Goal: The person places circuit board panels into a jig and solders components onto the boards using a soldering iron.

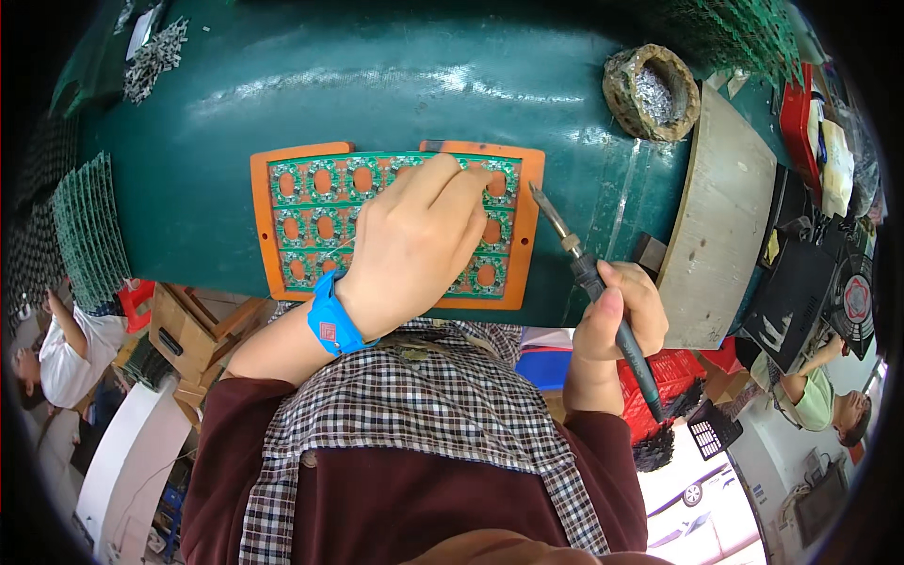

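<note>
An orange frame (526, 212) on the green work surface carries a green circuit-board panel (282, 212) with rows of round openings and small parts. My left hand (419, 235), with a blue band (337, 315) round the wrist, reaches across the panel and covers its middle. Its fingers are drawn together over the upper right openings; whatever they pinch is hidden. A thin pale strand shows beside the wrist. Right of the frame, my right hand (621, 311) grips a soldering iron (590, 275) like a pen, its metal tip up beside the frame's right edge.
A crusted round pot (617, 94) with silvery contents stands at the back right, near a grey board (720, 217). Small metal parts (155, 61) lie heaped at the far left. Green mesh-like stacks (89, 221) stand at the left. Other people sit at both sides.
</note>
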Action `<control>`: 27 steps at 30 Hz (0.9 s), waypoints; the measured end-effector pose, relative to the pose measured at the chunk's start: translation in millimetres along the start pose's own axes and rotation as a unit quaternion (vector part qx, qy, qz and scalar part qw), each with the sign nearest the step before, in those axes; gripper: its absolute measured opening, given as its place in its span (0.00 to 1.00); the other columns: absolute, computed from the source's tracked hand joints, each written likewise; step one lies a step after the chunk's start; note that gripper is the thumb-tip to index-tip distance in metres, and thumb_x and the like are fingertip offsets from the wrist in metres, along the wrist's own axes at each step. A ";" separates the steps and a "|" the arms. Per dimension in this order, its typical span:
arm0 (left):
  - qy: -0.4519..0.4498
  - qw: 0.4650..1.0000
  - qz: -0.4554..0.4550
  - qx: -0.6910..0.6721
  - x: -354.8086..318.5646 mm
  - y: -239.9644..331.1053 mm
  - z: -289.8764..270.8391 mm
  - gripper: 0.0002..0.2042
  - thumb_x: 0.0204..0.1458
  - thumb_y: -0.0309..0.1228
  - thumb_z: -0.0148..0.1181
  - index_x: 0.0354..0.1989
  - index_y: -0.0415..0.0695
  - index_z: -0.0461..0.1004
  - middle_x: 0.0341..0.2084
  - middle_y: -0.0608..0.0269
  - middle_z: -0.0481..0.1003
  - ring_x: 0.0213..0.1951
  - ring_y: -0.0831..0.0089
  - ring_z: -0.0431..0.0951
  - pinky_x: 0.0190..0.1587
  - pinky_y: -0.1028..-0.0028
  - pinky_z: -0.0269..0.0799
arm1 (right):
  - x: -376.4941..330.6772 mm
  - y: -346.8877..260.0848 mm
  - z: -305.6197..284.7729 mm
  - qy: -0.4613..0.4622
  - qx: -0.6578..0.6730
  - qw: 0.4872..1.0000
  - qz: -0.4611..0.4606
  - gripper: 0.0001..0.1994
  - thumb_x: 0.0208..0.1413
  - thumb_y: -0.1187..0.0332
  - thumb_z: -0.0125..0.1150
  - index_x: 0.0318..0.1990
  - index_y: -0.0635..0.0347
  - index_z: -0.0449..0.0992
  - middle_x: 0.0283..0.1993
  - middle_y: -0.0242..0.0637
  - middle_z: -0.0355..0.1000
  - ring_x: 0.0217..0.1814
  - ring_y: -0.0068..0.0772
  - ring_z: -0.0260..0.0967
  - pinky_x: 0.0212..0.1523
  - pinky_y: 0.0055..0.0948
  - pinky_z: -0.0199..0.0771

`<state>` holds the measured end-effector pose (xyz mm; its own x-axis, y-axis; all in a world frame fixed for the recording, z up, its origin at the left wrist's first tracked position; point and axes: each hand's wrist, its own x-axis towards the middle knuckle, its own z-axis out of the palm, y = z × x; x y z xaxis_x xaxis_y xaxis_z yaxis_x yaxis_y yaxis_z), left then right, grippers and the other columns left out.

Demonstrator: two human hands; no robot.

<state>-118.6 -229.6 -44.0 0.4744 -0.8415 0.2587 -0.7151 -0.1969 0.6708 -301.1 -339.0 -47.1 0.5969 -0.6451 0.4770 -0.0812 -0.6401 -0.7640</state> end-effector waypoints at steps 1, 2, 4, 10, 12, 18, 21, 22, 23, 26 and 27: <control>-0.007 1.000 -0.001 0.016 -1.6 0.1 -0.6 0.09 0.44 0.19 0.59 0.35 0.39 0.75 0.25 0.61 0.72 0.22 0.66 0.74 0.25 0.71 0.70 | 2.1 -4.0 0.1 -0.010 -0.023 0.999 0.028 0.06 0.48 0.74 0.58 0.29 0.70 0.75 0.21 0.44 0.71 0.20 0.38 0.71 0.24 0.28 0.71; -0.014 0.999 -0.001 0.033 -2.3 0.0 -0.8 0.09 0.43 0.19 0.60 0.35 0.39 0.75 0.26 0.61 0.72 0.22 0.66 0.74 0.24 0.71 0.70 | 2.2 -4.4 2.1 -0.010 -0.024 0.999 0.030 0.06 0.48 0.74 0.58 0.29 0.70 0.75 0.21 0.44 0.71 0.20 0.38 0.71 0.24 0.28 0.71; -0.021 0.999 -0.005 0.028 -3.4 -1.8 0.6 0.09 0.44 0.19 0.59 0.35 0.39 0.75 0.26 0.61 0.72 0.22 0.66 0.74 0.24 0.71 0.69 | 2.5 -3.6 6.4 -0.005 -0.019 0.998 0.061 0.06 0.47 0.74 0.57 0.30 0.69 0.76 0.20 0.43 0.71 0.19 0.36 0.71 0.23 0.28 0.71; -0.029 0.999 -0.008 0.023 -5.9 -6.4 4.3 0.09 0.44 0.19 0.60 0.36 0.40 0.76 0.27 0.62 0.71 0.22 0.67 0.74 0.24 0.71 0.70 | 5.2 -4.2 9.2 -0.051 -0.035 0.998 0.031 0.06 0.48 0.73 0.59 0.31 0.68 0.77 0.19 0.41 0.71 0.18 0.35 0.71 0.21 0.26 0.70; -0.022 1.000 0.001 0.023 -6.7 -8.0 5.7 0.09 0.44 0.20 0.60 0.36 0.40 0.76 0.27 0.62 0.71 0.23 0.67 0.74 0.24 0.71 0.70 | 5.8 -3.2 10.8 -0.051 -0.033 0.998 0.023 0.06 0.48 0.73 0.60 0.31 0.68 0.77 0.19 0.41 0.71 0.18 0.34 0.71 0.21 0.26 0.70; -0.030 0.999 0.001 0.019 -7.2 -7.0 7.0 0.10 0.44 0.21 0.60 0.37 0.42 0.76 0.26 0.64 0.69 0.23 0.67 0.73 0.24 0.71 0.69 | 5.6 -2.4 13.5 -0.045 -0.034 0.998 0.003 0.06 0.49 0.72 0.60 0.30 0.68 0.77 0.19 0.40 0.71 0.18 0.34 0.71 0.21 0.26 0.70; -0.043 0.999 -0.004 -0.001 -5.6 -6.4 4.6 0.11 0.44 0.21 0.60 0.37 0.43 0.77 0.27 0.64 0.69 0.23 0.67 0.73 0.23 0.71 0.68 | 4.8 -5.3 12.4 -0.046 -0.041 0.998 -0.004 0.06 0.48 0.73 0.60 0.29 0.68 0.76 0.18 0.40 0.71 0.17 0.35 0.70 0.21 0.26 0.70; -0.032 0.999 0.018 0.013 -4.5 -7.6 3.3 0.11 0.43 0.20 0.61 0.37 0.42 0.77 0.26 0.64 0.69 0.23 0.67 0.72 0.23 0.71 0.68 | 4.7 -7.0 11.2 -0.048 -0.047 0.998 -0.007 0.06 0.47 0.73 0.59 0.29 0.68 0.76 0.18 0.41 0.70 0.17 0.35 0.70 0.21 0.27 0.70; -0.020 0.999 0.040 0.026 -4.5 -8.6 2.1 0.11 0.42 0.20 0.61 0.37 0.42 0.77 0.25 0.64 0.70 0.23 0.67 0.72 0.24 0.71 0.68 | 3.4 -9.0 7.9 -0.049 -0.048 0.998 -0.007 0.06 0.47 0.73 0.59 0.29 0.68 0.76 0.18 0.41 0.70 0.17 0.35 0.70 0.21 0.27 0.70; -0.018 1.000 0.018 -0.006 -19.2 -2.3 -4.4 0.11 0.41 0.19 0.61 0.36 0.41 0.77 0.23 0.62 0.70 0.23 0.66 0.72 0.24 0.70 0.68 | -3.9 -16.5 -2.7 -0.028 -0.044 0.999 0.014 0.06 0.47 0.73 0.57 0.28 0.69 0.76 0.18 0.41 0.70 0.17 0.36 0.70 0.22 0.28 0.70; -0.019 1.000 0.018 -0.006 -22.7 -2.0 -3.7 0.11 0.41 0.19 0.61 0.36 0.41 0.77 0.23 0.62 0.70 0.23 0.66 0.72 0.24 0.70 0.68 | -6.3 -18.6 -4.0 -0.028 -0.032 0.999 0.031 0.06 0.46 0.74 0.56 0.28 0.69 0.76 0.18 0.41 0.70 0.17 0.37 0.69 0.22 0.29 0.70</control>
<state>-126.1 -208.2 -48.6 0.4296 -0.8659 0.2564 -0.7241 -0.1606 0.6708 -306.6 -324.7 -34.2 0.6320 -0.6614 0.4040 -0.1694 -0.6265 -0.7608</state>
